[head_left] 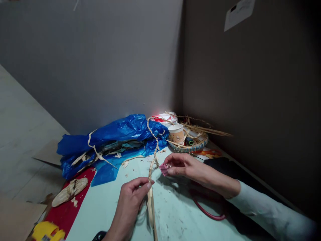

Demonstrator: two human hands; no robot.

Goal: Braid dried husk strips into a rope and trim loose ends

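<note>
A braided straw cord [157, 144] runs from the back of the table toward me, with loose flat strands [150, 211] hanging below the braid. My left hand [129, 199] is closed on it, pinching the braid between thumb and fingers where the loose strands begin. Just right of the braid, my right hand [187, 166] grips a pink binder clip [163, 169] by its metal levers. The clip's jaw end is very close to the braid; whether it touches, I cannot tell.
Behind my hands lies a blue plastic bag [120, 125] with dry strips. A round woven basket [200, 144] with a paper cup [176, 134] stands back right. A woven straw slipper [70, 192], a yellow object [47, 231] and a dark red curved handle [213, 217] are nearer. Walls meet behind.
</note>
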